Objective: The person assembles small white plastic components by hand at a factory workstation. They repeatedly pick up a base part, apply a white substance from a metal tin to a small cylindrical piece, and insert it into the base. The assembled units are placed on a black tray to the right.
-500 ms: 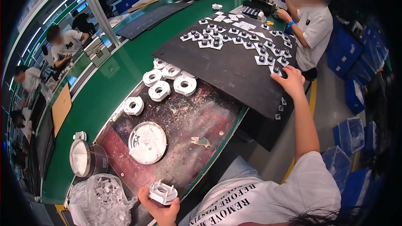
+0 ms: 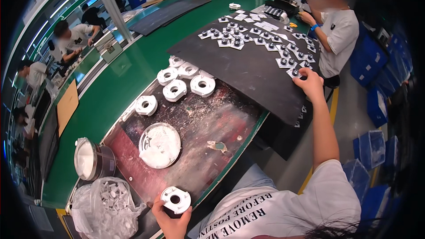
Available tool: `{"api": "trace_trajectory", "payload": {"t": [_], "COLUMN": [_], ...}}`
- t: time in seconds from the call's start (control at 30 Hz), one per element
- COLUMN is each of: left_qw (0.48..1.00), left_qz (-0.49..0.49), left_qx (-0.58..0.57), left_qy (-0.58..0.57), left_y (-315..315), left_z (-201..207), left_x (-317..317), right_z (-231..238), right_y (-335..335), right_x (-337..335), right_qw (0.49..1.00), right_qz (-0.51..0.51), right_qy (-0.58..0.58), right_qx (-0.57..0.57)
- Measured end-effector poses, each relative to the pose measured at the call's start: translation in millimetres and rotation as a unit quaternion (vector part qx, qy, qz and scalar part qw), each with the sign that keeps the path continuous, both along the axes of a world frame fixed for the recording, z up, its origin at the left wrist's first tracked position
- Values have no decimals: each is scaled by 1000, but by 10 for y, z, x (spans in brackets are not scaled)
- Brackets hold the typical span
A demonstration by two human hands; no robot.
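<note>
My left hand (image 2: 171, 225), low in the view, grips a white plastic ring housing (image 2: 175, 199) by its sides, with its flat face and round centre hole turned up. My right arm reaches out to the black mat's right edge. There my right hand (image 2: 311, 84) pinches a small white square plate with a black round part (image 2: 294, 72) between thumb and fingers; its underside is hidden. Several similar plates (image 2: 283, 62) lie in loose rows on the black mat (image 2: 239, 79). More white ring housings (image 2: 174, 90) sit on the stained board (image 2: 203, 128) before me.
A round lid with white paste (image 2: 160, 146) lies on the board. Left of it stand an open tin of white paste (image 2: 94, 159) and a clear bag of small white pieces (image 2: 106, 208). A co-worker (image 2: 338, 40) sits at the far right. Blue bins (image 2: 372, 146) line the floor.
My left hand has turned the ring housing from its pegged side to its flat face. My right thumb and fingers have drawn together around the small plate. The view has shifted slightly.
</note>
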State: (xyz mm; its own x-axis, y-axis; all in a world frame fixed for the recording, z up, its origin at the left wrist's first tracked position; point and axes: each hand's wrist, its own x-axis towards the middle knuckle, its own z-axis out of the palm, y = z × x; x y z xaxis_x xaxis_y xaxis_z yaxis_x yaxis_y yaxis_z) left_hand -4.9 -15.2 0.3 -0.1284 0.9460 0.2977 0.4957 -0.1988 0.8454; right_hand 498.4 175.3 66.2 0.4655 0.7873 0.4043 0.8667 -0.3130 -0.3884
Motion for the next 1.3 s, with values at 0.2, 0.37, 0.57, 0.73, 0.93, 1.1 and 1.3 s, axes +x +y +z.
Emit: {"api": "trace_trajectory", "payload": {"t": [0.2, 0.37, 0.57, 0.73, 0.93, 1.1, 1.3], "left_qw": [997, 992, 991, 970, 954, 948, 988], "left_qz": [53, 36, 58, 4, -47, -36, 8], "left_qx": [-20, -10, 6, 148, 243, 263, 152], "left_qy": [51, 118, 122, 194, 170, 175, 4], "left_y": [-122, -2, -74, -74, -8, -76, -108], "left_z": [-56, 71, 243, 408, 675, 652, 607], "left_x": [-45, -32, -21, -65, -34, -145, -177], "right_z": [-28, -102, 68, 7, 169, 211, 103], "right_y": [54, -153, -753, -756, -705, -777, -861], "right_x": [-90, 36, -1252, -2413, -3059, -3234, -3350], "right_qw": [999, 990, 846, 633, 565, 500, 598], "right_qz": [-2, 45, 410, 661, 767, 690, 774], "right_qy": [24, 54, 317, 395, 267, 428, 196], "right_qx": [27, 120, 126, -79, -143, -302, 68]}}
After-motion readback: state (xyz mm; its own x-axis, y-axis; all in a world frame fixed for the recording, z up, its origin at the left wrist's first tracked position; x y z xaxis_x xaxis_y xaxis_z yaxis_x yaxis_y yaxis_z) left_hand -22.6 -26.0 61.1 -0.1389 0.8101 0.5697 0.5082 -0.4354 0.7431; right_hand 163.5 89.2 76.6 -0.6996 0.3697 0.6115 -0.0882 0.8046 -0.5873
